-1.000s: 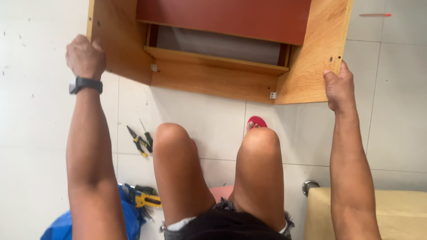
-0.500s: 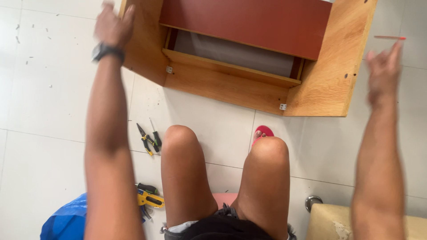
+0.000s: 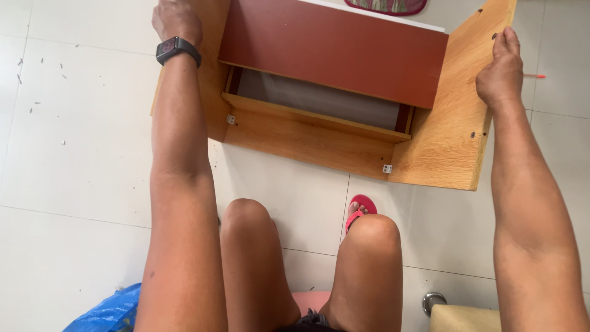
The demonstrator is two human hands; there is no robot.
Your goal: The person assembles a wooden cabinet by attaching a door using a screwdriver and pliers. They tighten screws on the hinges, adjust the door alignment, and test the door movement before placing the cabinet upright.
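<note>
Seated low over a white tiled floor (image 3: 74,154), knees up, arms stretched to a wooden cabinet (image 3: 319,138) lying just beyond the feet, toward the far middle of the scene. Left hand (image 3: 177,21), with a dark watch (image 3: 178,49) at the wrist, set on the far end of the left side panel (image 3: 212,92); seen only from the back and cut by the top of the picture, so cannot tell how far closed. Right hand (image 3: 503,71) laid against the far outer edge of the right side panel (image 3: 455,141), fingers straight and together, pressing rather than clasping. Between the panels, a red-brown front board (image 3: 335,55) and a lower rail with small white corner brackets (image 3: 387,168).

Judging by the posture: bracing or squaring the carcass from both sides, with no tool in either hand. Any next move likely calls for even pressure from left and right, since the right panel splays outward from the rail.

Nearby: a red sandal (image 3: 359,206) at the near right foot, a blue bag (image 3: 110,313) at the near left.
</note>
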